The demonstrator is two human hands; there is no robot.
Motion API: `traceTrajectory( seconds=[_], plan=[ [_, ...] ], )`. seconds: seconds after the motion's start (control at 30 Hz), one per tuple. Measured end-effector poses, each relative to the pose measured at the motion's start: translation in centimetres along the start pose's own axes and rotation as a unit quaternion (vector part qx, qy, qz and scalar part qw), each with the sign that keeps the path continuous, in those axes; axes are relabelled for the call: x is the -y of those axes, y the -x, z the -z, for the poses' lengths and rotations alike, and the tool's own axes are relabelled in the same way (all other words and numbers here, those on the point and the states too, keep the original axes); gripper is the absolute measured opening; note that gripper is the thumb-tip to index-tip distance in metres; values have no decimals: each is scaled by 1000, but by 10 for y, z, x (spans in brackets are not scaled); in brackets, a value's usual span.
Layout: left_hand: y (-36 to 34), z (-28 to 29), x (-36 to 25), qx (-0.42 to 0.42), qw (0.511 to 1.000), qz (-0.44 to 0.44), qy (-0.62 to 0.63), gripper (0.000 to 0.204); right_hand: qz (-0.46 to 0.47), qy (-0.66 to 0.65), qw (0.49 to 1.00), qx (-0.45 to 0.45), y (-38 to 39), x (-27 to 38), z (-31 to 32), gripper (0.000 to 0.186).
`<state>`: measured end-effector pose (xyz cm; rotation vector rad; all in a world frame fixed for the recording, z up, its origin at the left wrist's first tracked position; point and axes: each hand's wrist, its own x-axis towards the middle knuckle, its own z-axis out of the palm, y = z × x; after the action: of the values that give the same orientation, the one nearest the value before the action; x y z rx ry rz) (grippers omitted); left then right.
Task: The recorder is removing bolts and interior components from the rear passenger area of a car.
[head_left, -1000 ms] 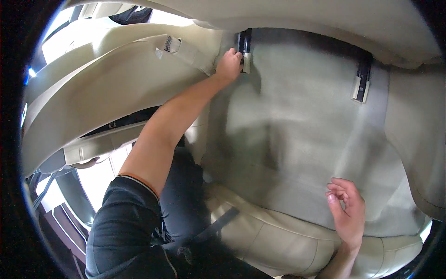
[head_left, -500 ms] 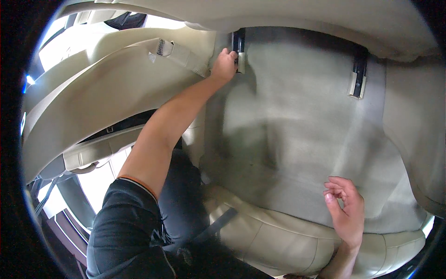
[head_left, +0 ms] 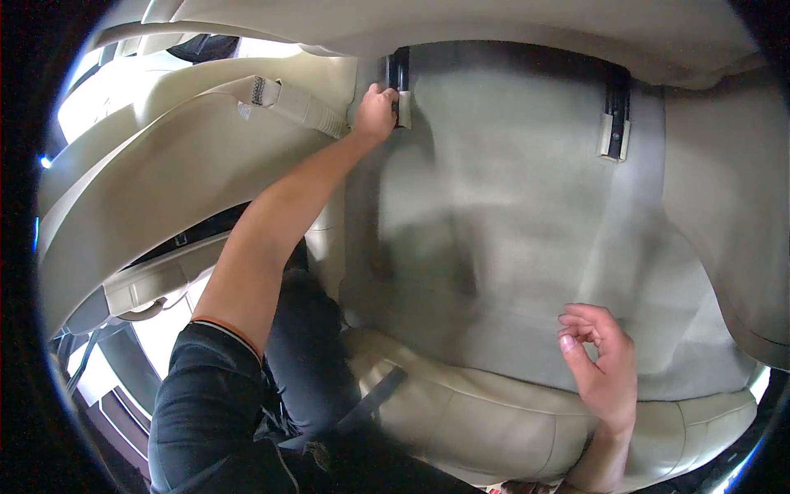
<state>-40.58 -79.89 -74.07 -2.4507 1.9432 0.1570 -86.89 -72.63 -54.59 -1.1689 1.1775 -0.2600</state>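
Inside a vehicle, my left arm reaches up to a black seat rail [head_left: 397, 70] with a beige end cover [head_left: 404, 111]. My left hand [head_left: 376, 113] is at that end, its fingers curled against it, partly hidden. A similar rail [head_left: 616, 115] sits farther right on the grey floor [head_left: 510, 198]. My right hand [head_left: 600, 356] hangs low on the right above the floor near the cream seat cushion [head_left: 477, 420], fingers loosely bent and apart, holding nothing.
A cream seat underside [head_left: 494, 20] overhangs the top. A curved cream trim panel [head_left: 132, 214] with a seat-belt strap [head_left: 300, 107] lines the left, beside a bright opening. A cream panel [head_left: 724, 206] bounds the right. My dark-clothed leg [head_left: 309, 346] is at lower left.
The view has shifted, so the rails and floor sit farther left in the picture. My left hand stays at the left rail; my right hand keeps much the same pose.
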Motion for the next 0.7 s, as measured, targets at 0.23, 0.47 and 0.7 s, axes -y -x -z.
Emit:
traceTrajectory(
  seconds=[0.23, 0.47, 0.7],
  plan=[
    [1, -3, 6, 30, 999, 21, 1, 26, 8, 5, 1000, 7, -2, -3, 2, 31],
    [-1, -6, 3, 13, 999, 33, 15, 27, 15, -1, 1000, 12, -2, -4, 2, 32],
    [-2, -10, 7, 20, 1000, 13, 10, 29, 19, 4, 1000, 20, -2, -5, 3, 33]
  ],
)
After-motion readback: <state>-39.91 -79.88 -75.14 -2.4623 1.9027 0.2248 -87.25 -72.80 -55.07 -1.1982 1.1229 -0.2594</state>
